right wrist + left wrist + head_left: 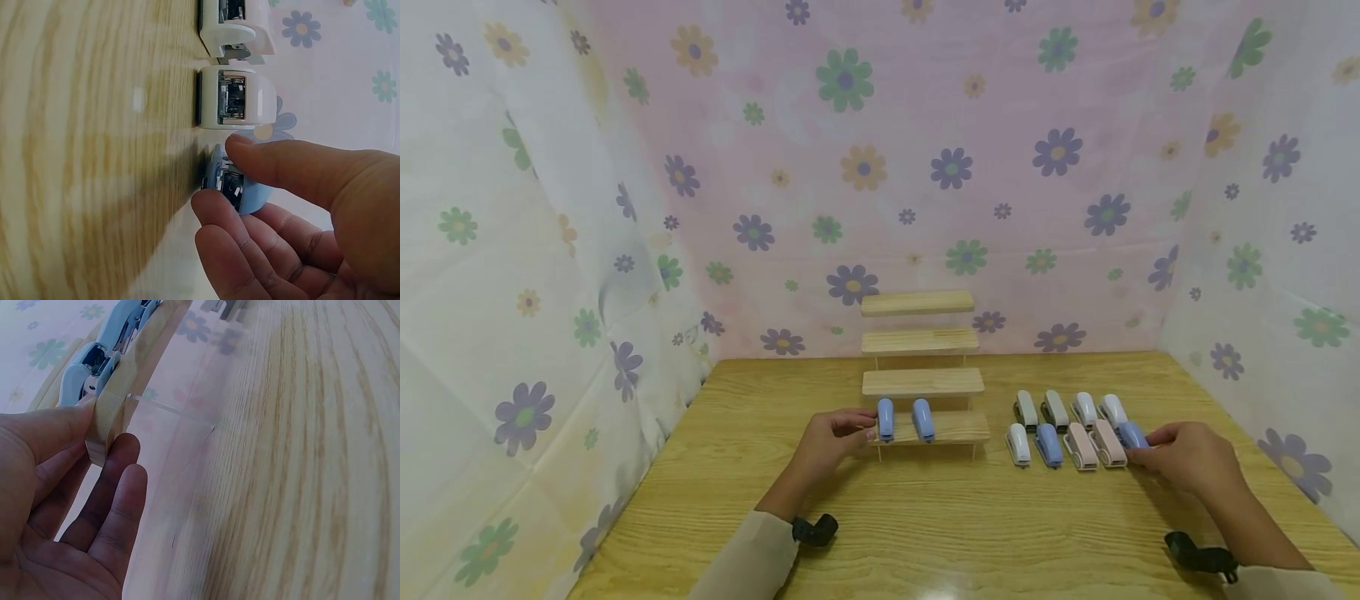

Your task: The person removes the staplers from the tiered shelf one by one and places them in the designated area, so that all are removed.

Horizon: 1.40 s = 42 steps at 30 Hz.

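My left hand (835,437) is at the left end of the lowest step of a wooden display stand (958,427). In the left wrist view its thumb lies against the board end (103,428), with fingers round the edge and underneath. Two blue mini staplers stand on that step, the left one (886,419) close to my fingertips and the other (923,420) further right. At the right end of a group of staplers, my right hand (1187,454) pinches a blue mini stapler (253,194), tilted, between thumb and fingers. A pink stapler (1108,443) stands just left of it.
Left of the right hand stand two rows of mini staplers: grey (1026,408), white (1018,444), blue (1049,446) and pink (1081,447). The stand's upper steps (917,303) rise toward a flowered cloth (910,167) behind the wooden table (925,533).
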Each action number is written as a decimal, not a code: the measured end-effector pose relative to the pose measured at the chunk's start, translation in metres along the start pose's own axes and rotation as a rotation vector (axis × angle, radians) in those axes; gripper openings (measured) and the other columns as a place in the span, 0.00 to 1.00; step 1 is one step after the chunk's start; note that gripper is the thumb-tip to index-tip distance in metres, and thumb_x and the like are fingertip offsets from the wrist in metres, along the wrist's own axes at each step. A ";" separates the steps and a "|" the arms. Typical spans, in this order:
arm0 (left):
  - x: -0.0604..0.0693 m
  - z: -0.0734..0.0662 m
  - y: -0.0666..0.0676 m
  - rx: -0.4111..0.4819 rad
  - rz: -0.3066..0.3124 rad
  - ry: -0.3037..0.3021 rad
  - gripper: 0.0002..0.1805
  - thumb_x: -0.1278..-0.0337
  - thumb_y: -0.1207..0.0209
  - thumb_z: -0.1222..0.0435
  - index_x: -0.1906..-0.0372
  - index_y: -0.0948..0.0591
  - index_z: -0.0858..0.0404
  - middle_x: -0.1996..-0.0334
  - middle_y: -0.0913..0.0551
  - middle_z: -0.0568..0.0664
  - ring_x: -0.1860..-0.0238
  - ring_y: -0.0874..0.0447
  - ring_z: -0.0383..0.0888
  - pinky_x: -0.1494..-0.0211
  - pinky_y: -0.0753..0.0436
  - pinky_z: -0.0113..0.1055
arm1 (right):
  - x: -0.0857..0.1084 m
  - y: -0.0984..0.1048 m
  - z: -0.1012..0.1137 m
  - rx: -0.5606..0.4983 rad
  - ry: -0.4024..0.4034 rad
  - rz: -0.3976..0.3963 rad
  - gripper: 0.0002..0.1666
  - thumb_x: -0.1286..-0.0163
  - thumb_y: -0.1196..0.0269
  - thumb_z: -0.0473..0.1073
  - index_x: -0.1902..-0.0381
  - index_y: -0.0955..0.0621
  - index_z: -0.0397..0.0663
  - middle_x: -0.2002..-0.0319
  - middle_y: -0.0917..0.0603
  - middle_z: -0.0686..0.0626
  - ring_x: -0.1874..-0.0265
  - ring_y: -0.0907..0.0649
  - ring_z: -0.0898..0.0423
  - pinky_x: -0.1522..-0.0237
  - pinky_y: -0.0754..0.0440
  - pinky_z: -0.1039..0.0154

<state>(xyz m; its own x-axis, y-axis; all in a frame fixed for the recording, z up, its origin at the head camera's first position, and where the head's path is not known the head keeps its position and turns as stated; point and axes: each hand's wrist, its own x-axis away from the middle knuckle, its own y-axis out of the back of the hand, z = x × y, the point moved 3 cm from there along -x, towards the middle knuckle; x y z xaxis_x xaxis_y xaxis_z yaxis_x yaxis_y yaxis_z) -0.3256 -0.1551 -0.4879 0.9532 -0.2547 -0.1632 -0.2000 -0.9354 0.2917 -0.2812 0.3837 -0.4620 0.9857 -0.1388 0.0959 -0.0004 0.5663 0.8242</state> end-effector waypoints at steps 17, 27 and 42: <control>0.002 0.001 0.000 -0.002 -0.008 -0.001 0.09 0.35 0.30 0.63 0.53 0.09 0.60 0.40 0.14 0.51 0.39 0.16 0.51 0.50 0.15 0.29 | 0.002 -0.003 0.000 -0.051 -0.011 0.017 0.37 0.42 0.23 0.60 0.53 0.16 0.31 0.71 0.11 0.52 0.74 0.14 0.55 0.73 0.18 0.56; 0.001 -0.002 0.000 -0.025 -0.002 0.010 0.09 0.35 0.30 0.63 0.53 0.09 0.58 0.40 0.14 0.49 0.39 0.16 0.51 0.51 0.14 0.29 | 0.001 -0.003 -0.001 -0.068 -0.009 0.025 0.36 0.40 0.24 0.61 0.53 0.16 0.32 0.71 0.11 0.52 0.74 0.13 0.55 0.73 0.16 0.55; 0.001 -0.001 0.000 -0.013 0.008 0.009 0.10 0.36 0.30 0.62 0.51 0.09 0.58 0.39 0.15 0.49 0.40 0.15 0.49 0.53 0.14 0.29 | 0.007 0.012 0.022 0.063 0.128 -0.056 0.39 0.38 0.27 0.67 0.50 0.15 0.35 0.61 0.10 0.44 0.68 0.14 0.50 0.72 0.19 0.56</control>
<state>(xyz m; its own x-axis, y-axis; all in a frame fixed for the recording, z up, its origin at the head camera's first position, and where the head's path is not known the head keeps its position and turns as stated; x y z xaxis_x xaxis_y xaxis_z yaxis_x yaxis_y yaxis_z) -0.3247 -0.1548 -0.4866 0.9535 -0.2598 -0.1528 -0.2045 -0.9300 0.3053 -0.2775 0.3717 -0.4398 0.9979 -0.0612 -0.0200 0.0484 0.5083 0.8598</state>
